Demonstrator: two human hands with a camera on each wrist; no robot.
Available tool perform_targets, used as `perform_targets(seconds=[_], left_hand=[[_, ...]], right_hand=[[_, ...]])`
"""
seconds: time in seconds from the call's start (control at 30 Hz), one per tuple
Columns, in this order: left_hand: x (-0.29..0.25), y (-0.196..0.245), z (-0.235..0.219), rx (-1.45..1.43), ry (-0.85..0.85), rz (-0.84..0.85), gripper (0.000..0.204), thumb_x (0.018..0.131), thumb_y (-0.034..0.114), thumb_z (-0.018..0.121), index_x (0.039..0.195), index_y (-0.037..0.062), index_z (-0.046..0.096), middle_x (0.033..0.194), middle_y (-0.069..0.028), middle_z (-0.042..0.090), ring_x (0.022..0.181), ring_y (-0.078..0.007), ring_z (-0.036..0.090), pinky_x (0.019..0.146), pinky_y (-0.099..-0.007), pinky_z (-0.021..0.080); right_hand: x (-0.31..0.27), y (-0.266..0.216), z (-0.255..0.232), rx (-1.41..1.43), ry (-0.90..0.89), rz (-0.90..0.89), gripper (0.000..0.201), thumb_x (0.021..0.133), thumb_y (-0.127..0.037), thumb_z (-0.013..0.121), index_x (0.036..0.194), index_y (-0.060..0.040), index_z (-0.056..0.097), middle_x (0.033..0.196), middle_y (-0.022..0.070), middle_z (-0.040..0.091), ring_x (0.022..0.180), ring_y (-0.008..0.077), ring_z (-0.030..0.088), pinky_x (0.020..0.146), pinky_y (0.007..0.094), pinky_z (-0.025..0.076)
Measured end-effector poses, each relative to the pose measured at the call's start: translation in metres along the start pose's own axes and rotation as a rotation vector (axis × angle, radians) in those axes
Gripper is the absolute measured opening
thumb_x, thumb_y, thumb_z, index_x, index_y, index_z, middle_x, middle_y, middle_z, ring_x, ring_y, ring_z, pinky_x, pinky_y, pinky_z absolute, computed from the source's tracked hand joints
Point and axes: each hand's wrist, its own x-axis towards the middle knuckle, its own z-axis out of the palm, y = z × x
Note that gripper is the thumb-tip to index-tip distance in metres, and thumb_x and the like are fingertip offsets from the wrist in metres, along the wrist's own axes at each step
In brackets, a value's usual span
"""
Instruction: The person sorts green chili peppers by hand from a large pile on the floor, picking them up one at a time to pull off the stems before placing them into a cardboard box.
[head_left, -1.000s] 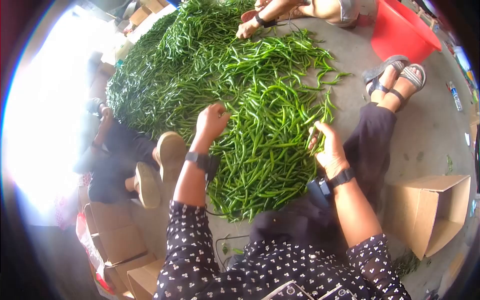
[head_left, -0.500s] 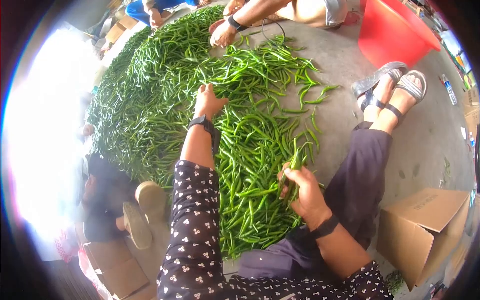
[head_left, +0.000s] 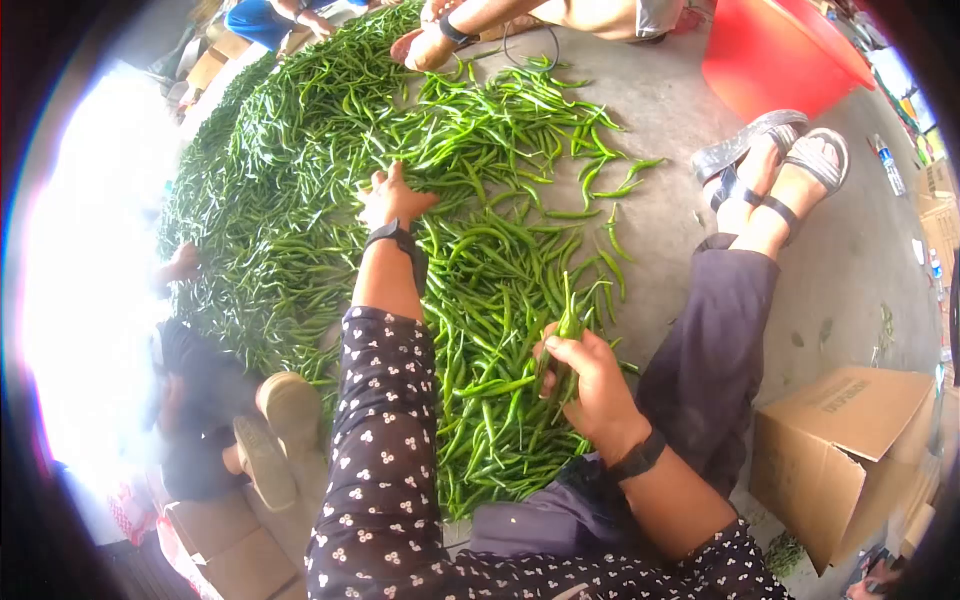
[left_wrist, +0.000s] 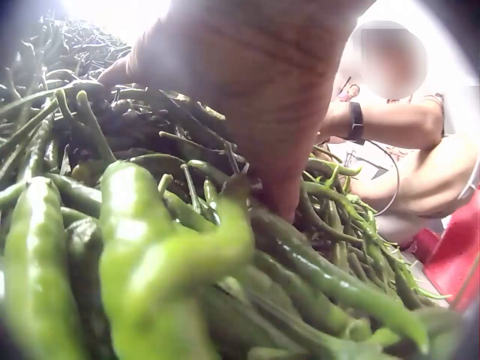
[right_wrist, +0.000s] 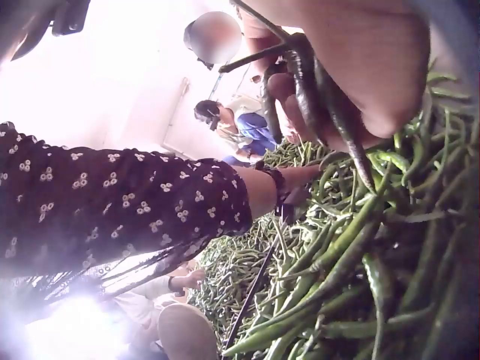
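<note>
A broad heap of green chili peppers [head_left: 490, 280] covers the floor in front of me. My left hand [head_left: 395, 203] reaches to the middle of the heap, fingers spread over the peppers. In the left wrist view its thumb and fingers press down among the stems, and a bent chili pepper [left_wrist: 161, 255] lies close to the camera. Nearer my body, my right hand [head_left: 597, 395] holds a small bunch of chili peppers [head_left: 568, 325] between thumb and curled fingers, tips sticking out. The right wrist view shows these held peppers [right_wrist: 304, 90] hanging above the heap.
A red tub [head_left: 780, 60] stands at the back right. Sandaled feet [head_left: 770, 185] rest on the floor right of the heap. An open cardboard box [head_left: 840, 430] is at the right. Another person's arm [head_left: 490, 20] is at the far edge; shoes [head_left: 265, 460] lie left.
My left hand has moved forward and opened out over the heap. My right hand has drawn left and toward my body with the chili peppers. The head view has shifted.
</note>
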Motion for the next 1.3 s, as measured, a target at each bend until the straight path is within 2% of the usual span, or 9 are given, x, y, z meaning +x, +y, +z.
perform_targets(seconds=[0.13, 0.27, 0.63, 0.73, 0.77, 0.83, 0.97, 1.17, 1.3], left_hand=[[-0.013, -0.014, 0.005, 0.042, 0.06, 0.211, 0.069, 0.065, 0.033, 0.068, 0.127, 0.0203, 0.041, 0.126, -0.0144, 0.044, 0.118, -0.0411, 0.036, 0.094, -0.045, 0.039], [-0.031, -0.021, 0.014, -0.111, -0.043, 0.287, 0.063, 0.066, 0.029, 0.066, 0.124, 0.0166, 0.043, 0.112, -0.0172, 0.054, 0.1, -0.0317, 0.055, 0.085, -0.0379, 0.045], [-0.153, -0.059, -0.045, -0.34, -0.293, 0.594, 0.058, 0.064, 0.02, 0.066, 0.119, 0.0101, 0.051, 0.099, -0.0183, 0.062, 0.09, -0.0308, 0.06, 0.081, -0.0349, 0.046], [-0.201, -0.068, -0.052, -0.396, -0.445, 0.565, 0.053, 0.066, 0.012, 0.065, 0.118, 0.0104, 0.052, 0.103, -0.0135, 0.06, 0.094, -0.0219, 0.058, 0.085, -0.033, 0.044], [-0.208, -0.078, -0.05, -0.4, -0.41, 0.701, 0.051, 0.065, 0.011, 0.065, 0.116, 0.0103, 0.054, 0.105, -0.0126, 0.059, 0.095, -0.0236, 0.058, 0.086, -0.0339, 0.044], [-0.223, -0.088, -0.065, -0.282, -0.532, 0.677, 0.05, 0.064, 0.01, 0.067, 0.113, 0.0094, 0.056, 0.107, -0.0118, 0.057, 0.098, -0.0255, 0.056, 0.087, -0.0343, 0.044], [-0.229, -0.13, -0.062, -0.383, -0.455, 0.737, 0.049, 0.063, 0.015, 0.067, 0.111, 0.0139, 0.058, 0.107, -0.0134, 0.055, 0.096, -0.0277, 0.056, 0.083, -0.0351, 0.046], [-0.207, -0.135, -0.068, -0.522, -0.25, 0.325, 0.048, 0.069, 0.02, 0.068, 0.114, 0.0085, 0.055, 0.111, -0.0149, 0.053, 0.104, -0.0266, 0.055, 0.085, -0.0357, 0.046], [-0.195, -0.131, -0.044, -0.468, -0.23, 0.348, 0.05, 0.071, 0.022, 0.067, 0.117, 0.0097, 0.054, 0.116, -0.0159, 0.051, 0.106, -0.0289, 0.053, 0.089, -0.0362, 0.043]], right_hand=[[0.004, 0.002, 0.0, 0.049, 0.008, 0.007, 0.009, 0.082, -0.013, 0.056, 0.088, -0.0082, 0.054, 0.078, 0.0002, 0.054, 0.064, 0.0099, 0.049, 0.053, 0.0232, 0.041], [0.005, 0.002, -0.005, 0.038, 0.044, -0.022, 0.006, 0.082, -0.013, 0.056, 0.085, -0.0082, 0.054, 0.073, 0.0009, 0.054, 0.058, 0.0106, 0.049, 0.05, 0.0239, 0.041], [0.011, 0.003, -0.01, -0.017, 0.134, -0.081, 0.008, 0.08, -0.016, 0.058, 0.081, -0.0088, 0.054, 0.068, 0.0006, 0.053, 0.054, 0.0111, 0.049, 0.048, 0.0264, 0.041], [0.01, 0.003, -0.012, 0.003, 0.142, -0.1, 0.008, 0.08, -0.016, 0.057, 0.081, -0.0087, 0.055, 0.067, 0.0012, 0.053, 0.052, 0.0117, 0.049, 0.047, 0.0265, 0.041], [0.01, 0.004, -0.015, 0.0, 0.143, -0.095, 0.008, 0.08, -0.016, 0.057, 0.081, -0.0087, 0.055, 0.067, 0.0012, 0.053, 0.052, 0.0117, 0.049, 0.047, 0.0265, 0.041], [0.01, 0.004, -0.02, -0.029, 0.075, -0.102, 0.01, 0.081, -0.02, 0.058, 0.08, -0.0105, 0.055, 0.068, 0.0005, 0.056, 0.052, 0.0112, 0.05, 0.048, 0.0267, 0.042], [0.007, 0.002, -0.023, -0.018, 0.072, -0.093, 0.01, 0.081, -0.019, 0.057, 0.078, -0.01, 0.056, 0.066, 0.0008, 0.056, 0.051, 0.0111, 0.05, 0.048, 0.0266, 0.043], [0.008, 0.003, -0.026, 0.006, 0.061, -0.103, 0.007, 0.081, -0.016, 0.057, 0.081, -0.0097, 0.054, 0.066, 0.0015, 0.054, 0.05, 0.0116, 0.051, 0.046, 0.0271, 0.043], [0.006, 0.004, -0.03, 0.014, 0.101, -0.101, 0.009, 0.081, -0.018, 0.057, 0.081, -0.0097, 0.054, 0.067, 0.0014, 0.054, 0.051, 0.0115, 0.05, 0.048, 0.0272, 0.043]])
